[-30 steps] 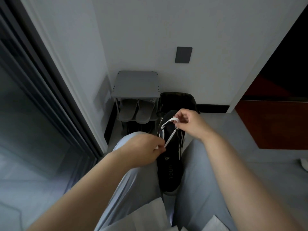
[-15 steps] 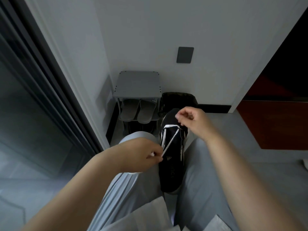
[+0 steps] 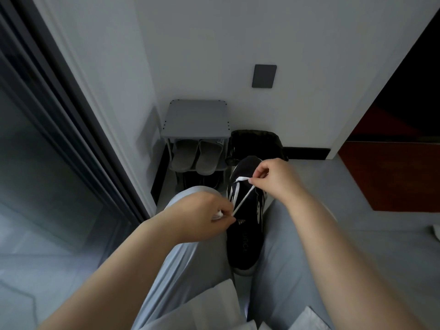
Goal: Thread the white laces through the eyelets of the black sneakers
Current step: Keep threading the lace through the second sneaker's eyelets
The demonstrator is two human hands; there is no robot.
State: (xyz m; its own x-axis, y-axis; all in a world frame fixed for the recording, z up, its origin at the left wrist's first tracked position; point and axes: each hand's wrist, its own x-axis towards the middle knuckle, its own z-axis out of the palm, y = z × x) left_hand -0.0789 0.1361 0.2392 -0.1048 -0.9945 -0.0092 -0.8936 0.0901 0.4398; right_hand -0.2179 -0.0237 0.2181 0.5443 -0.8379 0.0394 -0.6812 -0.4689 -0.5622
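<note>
So the black sneaker (image 3: 247, 234) sits on the floor (image 3: 371, 236) between the person's knees, toe pointing away toward the wall, heel closest to the camera. You can see white stripes on its sides and a small white logo on the tongue. Both legs are in light grey trousers (image 3: 195, 270).

The white lace (image 3: 243, 200) runs in a tight diagonal line across the top of the shoe. The left hand (image 3: 202, 217) pinches the lower end of it between thumb and fingertips, just to the left of the tongue, and a bit of bunched white lace shows inside that grip. The right hand (image 3: 273, 177) is up over the toe end, fingers curled, pinching the upper part of the lace where it makes a small flat loop. Another strand drops from that loop down the left side of the shoe. I honestly can't tell which eyelets it goes through, too dark.

Behind all that there's a small grey shoe rack (image 3: 197, 117) in the corner with a pair of grey slippers (image 3: 195, 158) on it, and a dark bag (image 3: 257, 141) right beside the rack against the wall.
</note>
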